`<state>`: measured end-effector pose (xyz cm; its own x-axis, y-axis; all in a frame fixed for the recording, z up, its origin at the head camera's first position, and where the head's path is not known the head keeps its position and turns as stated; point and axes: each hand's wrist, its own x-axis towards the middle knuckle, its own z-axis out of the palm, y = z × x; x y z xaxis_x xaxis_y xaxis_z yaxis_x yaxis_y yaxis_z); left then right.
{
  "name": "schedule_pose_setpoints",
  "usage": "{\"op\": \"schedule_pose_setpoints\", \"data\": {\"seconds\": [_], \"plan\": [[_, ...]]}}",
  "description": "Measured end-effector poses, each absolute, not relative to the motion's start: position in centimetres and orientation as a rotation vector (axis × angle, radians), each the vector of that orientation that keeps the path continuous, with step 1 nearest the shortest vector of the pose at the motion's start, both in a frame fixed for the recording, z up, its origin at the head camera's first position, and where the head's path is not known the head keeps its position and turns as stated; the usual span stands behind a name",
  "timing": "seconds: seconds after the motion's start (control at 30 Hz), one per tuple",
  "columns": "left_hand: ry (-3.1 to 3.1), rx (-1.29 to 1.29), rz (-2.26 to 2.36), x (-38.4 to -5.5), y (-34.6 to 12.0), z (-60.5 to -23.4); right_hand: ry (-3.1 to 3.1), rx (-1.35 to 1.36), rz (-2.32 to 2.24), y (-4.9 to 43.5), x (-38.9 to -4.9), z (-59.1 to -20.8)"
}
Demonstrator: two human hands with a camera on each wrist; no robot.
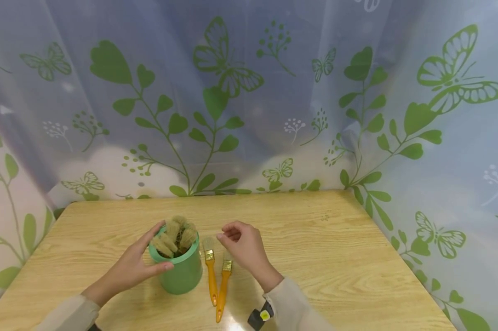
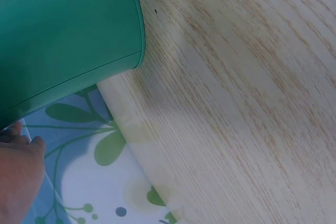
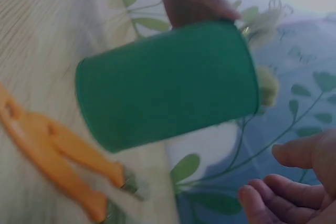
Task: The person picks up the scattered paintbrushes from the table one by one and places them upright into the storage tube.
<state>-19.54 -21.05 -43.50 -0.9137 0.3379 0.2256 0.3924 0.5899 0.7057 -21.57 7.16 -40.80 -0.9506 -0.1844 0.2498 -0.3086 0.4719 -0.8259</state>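
My left hand [image 1: 134, 264] grips a green cylindrical container [image 1: 181, 278] near its rim, with the thumb on the near side and the fingers on the far left side. Several paintbrushes with pale bristles [image 1: 173, 235] stand in it, bristles up; their handles are hidden inside. To the right of the container, two orange-handled paintbrushes [image 1: 212, 280] lie on the table with their handle ends close together. Above them hovers my right hand [image 1: 245, 246], its fingers loosely bent and holding nothing. In the right wrist view, the right hand [image 3: 299, 182] is apart from the container.
A light wood-grain table [image 1: 315, 257] carries everything. Behind and on both sides hangs a curtain [image 1: 249, 138] patterned with green leaves and butterflies, meeting the table's far edge. A black strap with a yellow tag [image 1: 261, 316] shows at the right wrist.
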Motion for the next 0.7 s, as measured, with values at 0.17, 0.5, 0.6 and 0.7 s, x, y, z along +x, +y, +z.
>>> {"op": "schedule_pose_setpoints", "data": {"seconds": [0.17, 0.5, 0.6, 0.7], "plan": [[-2.743, -0.625, -1.259, -19.6, -21.0, -43.4, -2.711, 0.380, 1.441, 8.7, -22.4, -43.0], [-2.745, -0.622, -1.263, -19.5, -21.0, -43.4, -2.963, 0.161, 1.513, 9.3, -22.6, -46.6], [-2.748, -0.619, -1.259, -19.5, -21.0, -43.4, -2.986, 0.161, 1.494, 8.9, -22.4, -47.0], [-2.750, -0.622, -1.265, -19.5, -21.0, -43.3, -2.989, 0.157, 1.441, 8.4, -22.4, -47.3]]}}
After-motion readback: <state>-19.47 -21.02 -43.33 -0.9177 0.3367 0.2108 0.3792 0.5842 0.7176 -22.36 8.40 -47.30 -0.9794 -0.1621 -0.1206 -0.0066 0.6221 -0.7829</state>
